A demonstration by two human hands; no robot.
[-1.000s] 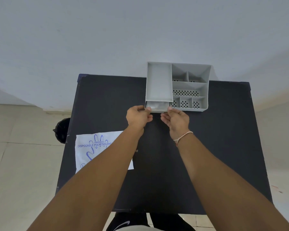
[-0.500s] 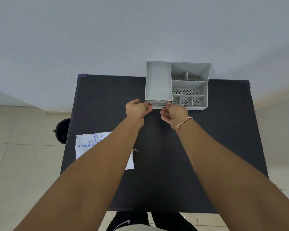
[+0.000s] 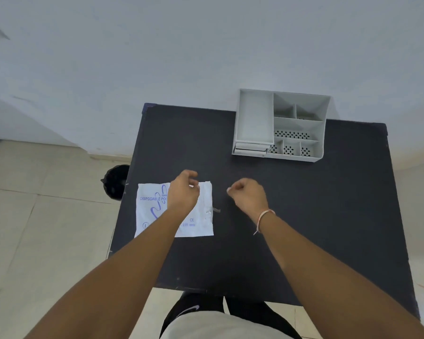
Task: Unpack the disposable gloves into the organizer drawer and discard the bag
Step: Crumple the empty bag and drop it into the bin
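Currently: 1 bag [image 3: 198,216], flat on worktop [image 3: 304,216], likely light, limp, slippery; pinch an edge; left hand [image 3: 182,192] above it, right hand [image 3: 249,194] beside, fingers curled, empty

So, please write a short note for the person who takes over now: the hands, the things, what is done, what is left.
Left hand: loosely curled above the glove bag, holding nothing; whether it touches the bag cannot be told.
Right hand: loose fist over the bare table, empty.
Glove bag: flat at the table's left edge.
Organizer: far side of the table, drawer at its front left, closed.
Black bin: on the floor, left of the table.
Done: drawer shut; its contents are not visible.
Left: discard the bag in the bin.
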